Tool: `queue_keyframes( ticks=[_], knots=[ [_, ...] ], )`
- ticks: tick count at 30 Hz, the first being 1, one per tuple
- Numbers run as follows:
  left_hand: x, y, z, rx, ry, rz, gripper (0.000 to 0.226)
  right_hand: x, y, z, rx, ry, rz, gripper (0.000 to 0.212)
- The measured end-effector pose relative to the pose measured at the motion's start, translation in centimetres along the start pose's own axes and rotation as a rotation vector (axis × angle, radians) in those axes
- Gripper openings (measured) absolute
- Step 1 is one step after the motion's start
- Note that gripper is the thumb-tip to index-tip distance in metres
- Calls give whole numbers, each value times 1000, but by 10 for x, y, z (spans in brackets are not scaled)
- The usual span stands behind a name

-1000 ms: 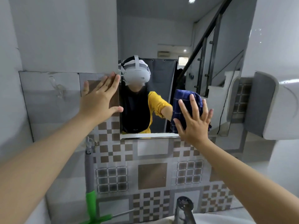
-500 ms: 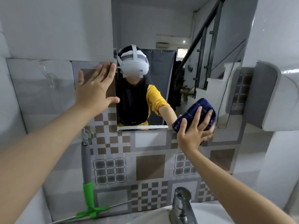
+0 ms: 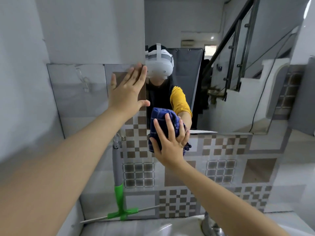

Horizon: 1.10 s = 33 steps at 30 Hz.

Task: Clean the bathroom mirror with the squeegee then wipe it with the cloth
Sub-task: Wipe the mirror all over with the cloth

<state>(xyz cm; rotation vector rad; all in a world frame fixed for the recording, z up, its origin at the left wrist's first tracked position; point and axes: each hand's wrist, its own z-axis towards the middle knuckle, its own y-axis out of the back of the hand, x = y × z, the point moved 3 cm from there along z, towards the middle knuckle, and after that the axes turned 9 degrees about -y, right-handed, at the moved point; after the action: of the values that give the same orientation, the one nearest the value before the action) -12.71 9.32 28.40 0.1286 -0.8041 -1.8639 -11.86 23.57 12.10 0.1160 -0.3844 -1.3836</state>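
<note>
The mirror (image 3: 238, 99) hangs on the tiled wall and reflects a person with a headset. My right hand (image 3: 170, 142) presses a dark blue checked cloth (image 3: 161, 120) flat against the mirror's lower left corner, fingers spread over it. My left hand (image 3: 127, 91) lies flat on the wall tile at the mirror's left edge, fingers apart, holding nothing. The squeegee (image 3: 119, 193), grey handle and green head, hangs on the wall below my left hand, its blade near the sink.
A chrome tap (image 3: 208, 225) stands at the bottom, over the white sink rim (image 3: 144, 227). A clear wall hook (image 3: 85, 82) sticks to the tile left of my left hand. A white fixture (image 3: 308, 99) juts out at the right.
My right hand has swept the cloth from the mirror's lower right down and across to its lower left corner. My left hand stays on the tile.
</note>
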Motion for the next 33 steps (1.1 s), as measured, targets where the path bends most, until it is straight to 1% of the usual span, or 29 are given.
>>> queue_keyframes(
  ticks=[3, 7, 11, 13, 18, 23, 27, 30, 32, 33],
  knots=[
    [-1, 1, 0, 6, 2, -8, 102, -7, 1, 2, -17, 101, 3, 41],
    [-2, 2, 0, 6, -4, 0, 100, -12, 3, 4, -8, 330, -75, 41],
    [-1, 3, -1, 22, -13, 17, 100, -22, 8, 12, 19, 430, -91, 40],
    [-1, 3, 0, 36, -15, 24, 98, -24, 11, 17, 18, 425, -102, 40],
    [5, 7, 1, 83, -26, -37, 86, -15, 20, 35, -20, 254, -128, 43],
    [9, 13, 1, 121, -63, -11, 92, 2, 32, 83, -29, 172, -121, 45],
    [11, 10, -8, 71, -40, 88, 93, 22, 45, 129, 22, 145, -50, 47],
    [12, 5, -15, 14, -20, 48, 91, 28, 49, 140, 45, 167, -1, 47],
    [8, 8, -14, -40, -1, -45, 81, 24, 53, 142, 35, 192, 55, 46],
    [6, 12, -13, -101, 22, -101, 71, 21, 55, 143, 34, 201, 104, 44]
  ],
)
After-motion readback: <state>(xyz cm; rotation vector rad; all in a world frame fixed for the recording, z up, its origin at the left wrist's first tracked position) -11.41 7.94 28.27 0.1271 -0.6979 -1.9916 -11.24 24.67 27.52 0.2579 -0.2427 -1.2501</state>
